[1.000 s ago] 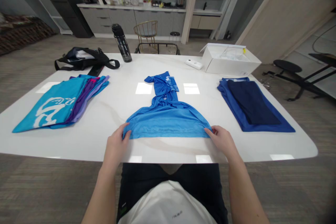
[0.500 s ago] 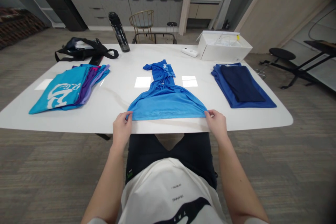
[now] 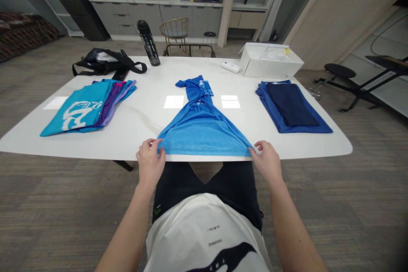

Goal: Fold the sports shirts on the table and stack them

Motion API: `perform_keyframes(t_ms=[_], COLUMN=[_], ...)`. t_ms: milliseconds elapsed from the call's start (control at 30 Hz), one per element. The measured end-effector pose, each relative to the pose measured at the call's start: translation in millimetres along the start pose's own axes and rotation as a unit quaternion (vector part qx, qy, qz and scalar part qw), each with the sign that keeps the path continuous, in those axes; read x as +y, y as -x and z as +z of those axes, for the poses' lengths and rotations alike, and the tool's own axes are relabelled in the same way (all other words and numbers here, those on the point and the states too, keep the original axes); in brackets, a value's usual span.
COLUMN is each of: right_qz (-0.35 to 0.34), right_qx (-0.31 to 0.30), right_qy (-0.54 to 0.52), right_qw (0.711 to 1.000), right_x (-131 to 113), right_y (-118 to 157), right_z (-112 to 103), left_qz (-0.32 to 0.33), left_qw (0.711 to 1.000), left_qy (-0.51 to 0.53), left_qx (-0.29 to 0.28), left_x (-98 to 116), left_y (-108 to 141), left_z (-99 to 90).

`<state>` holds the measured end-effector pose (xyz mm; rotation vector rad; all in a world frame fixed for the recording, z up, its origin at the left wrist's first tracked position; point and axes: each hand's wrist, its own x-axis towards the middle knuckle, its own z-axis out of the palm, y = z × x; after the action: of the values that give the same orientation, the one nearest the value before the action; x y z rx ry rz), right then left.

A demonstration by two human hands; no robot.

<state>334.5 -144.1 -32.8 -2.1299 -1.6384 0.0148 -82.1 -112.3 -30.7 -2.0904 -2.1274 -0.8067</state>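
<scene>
A blue shirt [image 3: 204,131] lies on the white table [image 3: 143,93], its wide hem spread along the front edge and its far part bunched and twisted. At the hem's left corner, my left hand [image 3: 151,159] has its fingers apart, with the fingertips touching the fabric. My right hand [image 3: 266,159] is at the right corner, its thumb on the fabric and its other fingers lifted off.
Folded teal and purple clothes [image 3: 86,108] lie on the left, with a black bag [image 3: 106,61] behind. A bottle [image 3: 148,44] stands at the back. On the right are folded navy clothes [image 3: 291,104], a white box [image 3: 270,60] and a small white device [image 3: 230,67].
The hem has come closer to the front edge of the table, stretching the shirt's near part. Both hands have moved nearer to me, and their fingers have loosened from the corners.
</scene>
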Motion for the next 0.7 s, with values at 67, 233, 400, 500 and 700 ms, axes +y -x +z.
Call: perform_keyframes(t_ms=[67,233,400,500,700], right_qz=[-0.046,-0.149,-0.220,-0.241,-0.236], right_qx=[0.016,-0.107,-0.171,-0.193,-0.179], right_qy=[-0.030,-0.131,-0.099,-0.070,0.053], right_qw=[0.998,0.974,0.955,0.949,0.954], right_x=[-8.0,-55.2,-113.9,-146.5,-188.2], right_y=[-8.4,-44.8,-104.1,-147.8,-211.5], right_z=[0.8,5.7,30.8,54.5,94.7], left_qz=[0.049,0.181,0.215,0.196,0.186], left_qw=[0.998,0.968,0.949,0.949,0.958], left_qy=[0.039,0.129,0.161,0.165,0.045], left_qx=[-0.014,-0.119,-0.166,-0.182,-0.212], left_x=[8.9,41.9,82.6,101.2,121.4], left_y=[-7.3,-47.0,-114.8,-162.4,-227.5], left_z=[1.2,11.4,46.1,79.4,128.7])
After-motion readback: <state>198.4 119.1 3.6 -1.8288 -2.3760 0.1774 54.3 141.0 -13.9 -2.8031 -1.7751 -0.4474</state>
